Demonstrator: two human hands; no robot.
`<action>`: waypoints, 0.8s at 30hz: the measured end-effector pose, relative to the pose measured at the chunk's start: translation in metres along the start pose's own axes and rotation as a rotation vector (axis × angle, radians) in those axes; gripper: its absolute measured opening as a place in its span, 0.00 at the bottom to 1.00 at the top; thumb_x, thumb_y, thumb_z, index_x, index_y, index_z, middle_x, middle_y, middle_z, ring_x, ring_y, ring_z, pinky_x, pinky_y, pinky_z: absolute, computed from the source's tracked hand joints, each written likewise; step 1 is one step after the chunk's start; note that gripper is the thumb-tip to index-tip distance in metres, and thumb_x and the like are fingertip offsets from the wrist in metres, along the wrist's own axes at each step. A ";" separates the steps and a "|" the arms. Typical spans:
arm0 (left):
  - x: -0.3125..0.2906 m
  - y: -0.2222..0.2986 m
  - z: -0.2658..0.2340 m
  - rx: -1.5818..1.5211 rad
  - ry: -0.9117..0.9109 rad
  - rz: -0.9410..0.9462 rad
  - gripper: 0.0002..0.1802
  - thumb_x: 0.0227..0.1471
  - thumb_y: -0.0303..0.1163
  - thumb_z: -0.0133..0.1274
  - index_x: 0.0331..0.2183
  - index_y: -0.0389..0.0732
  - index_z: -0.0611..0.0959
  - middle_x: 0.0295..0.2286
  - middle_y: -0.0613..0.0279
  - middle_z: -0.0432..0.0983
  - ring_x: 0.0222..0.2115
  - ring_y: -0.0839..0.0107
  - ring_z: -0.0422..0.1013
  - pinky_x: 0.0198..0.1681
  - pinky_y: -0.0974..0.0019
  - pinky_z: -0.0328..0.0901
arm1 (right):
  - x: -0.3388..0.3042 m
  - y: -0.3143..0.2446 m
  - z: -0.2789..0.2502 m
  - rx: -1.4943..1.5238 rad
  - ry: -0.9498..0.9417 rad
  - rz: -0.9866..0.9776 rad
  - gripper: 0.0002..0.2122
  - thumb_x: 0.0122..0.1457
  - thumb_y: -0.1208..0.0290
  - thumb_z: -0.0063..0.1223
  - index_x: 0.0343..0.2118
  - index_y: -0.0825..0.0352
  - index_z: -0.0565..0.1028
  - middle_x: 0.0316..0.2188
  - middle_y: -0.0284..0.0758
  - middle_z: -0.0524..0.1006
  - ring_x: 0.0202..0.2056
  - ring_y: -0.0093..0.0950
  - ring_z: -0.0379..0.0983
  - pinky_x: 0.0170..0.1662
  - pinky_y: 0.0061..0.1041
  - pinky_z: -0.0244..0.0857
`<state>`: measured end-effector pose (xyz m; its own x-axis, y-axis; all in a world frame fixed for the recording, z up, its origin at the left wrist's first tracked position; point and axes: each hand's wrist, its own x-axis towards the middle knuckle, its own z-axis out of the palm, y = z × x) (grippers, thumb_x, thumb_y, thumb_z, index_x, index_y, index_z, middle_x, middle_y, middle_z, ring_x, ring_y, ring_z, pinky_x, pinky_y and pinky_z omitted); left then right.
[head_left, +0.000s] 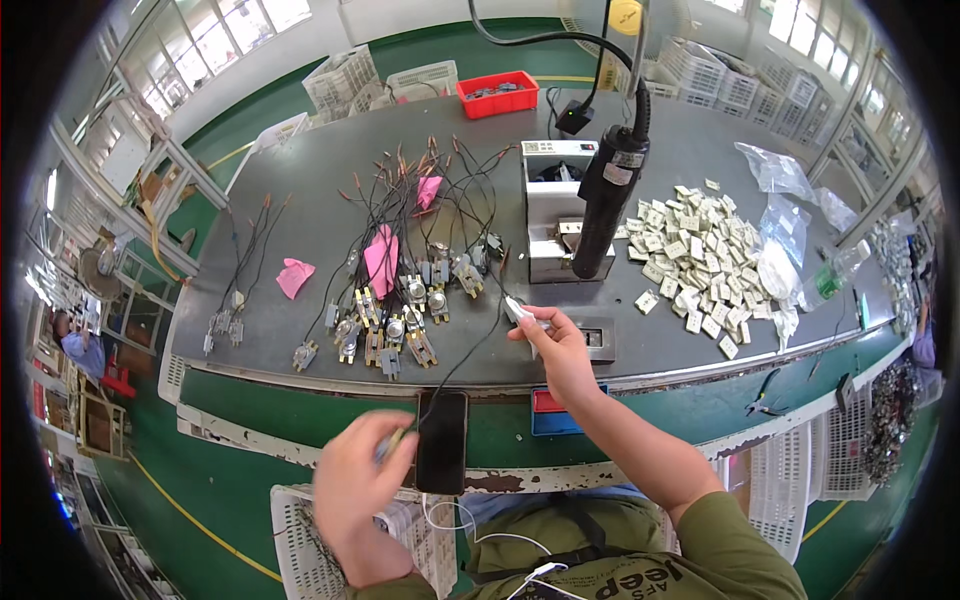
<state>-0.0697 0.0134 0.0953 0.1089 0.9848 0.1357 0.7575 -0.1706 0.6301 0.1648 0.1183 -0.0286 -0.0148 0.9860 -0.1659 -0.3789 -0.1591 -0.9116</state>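
Observation:
My left hand (362, 478), smeared by motion, is closed on a small grey-and-brass part, mostly hidden by the fingers, beside a dark phone (442, 443). A thin black wire (470, 362) runs from it up toward my right hand (560, 350). That hand pinches a small white piece (516, 309) over the table's near edge, in front of a metal bench device (565, 235). To the left lies a pile of wired metal-and-grey parts (390, 325) with their black leads (400, 200) spread behind. A heap of small cream-coloured blocks (705, 260) covers the right side.
A black cylindrical tool (610, 195) hangs upright over the bench device. Pink scraps (293, 277) lie among the leads. A red bin (497, 95) stands at the back. Clear bags (785, 220), a plastic bottle (838, 270) and pliers (764, 400) are on the right.

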 end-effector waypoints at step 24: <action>-0.088 -0.111 0.021 -0.997 0.208 -0.600 0.20 0.59 0.44 0.41 0.37 0.34 0.72 0.15 0.65 0.64 0.11 0.81 0.54 0.14 0.78 0.51 | -0.076 -0.111 -0.053 -0.978 -0.313 0.120 0.10 0.53 0.68 0.54 0.37 0.65 0.74 0.18 0.33 0.76 0.21 0.21 0.71 0.26 0.22 0.63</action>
<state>-0.1497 -0.0535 -0.0031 -0.2703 0.9075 -0.3215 -0.1954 0.2753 0.9413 0.2574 0.0582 0.0655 -0.2959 0.9075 -0.2981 0.5564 -0.0899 -0.8260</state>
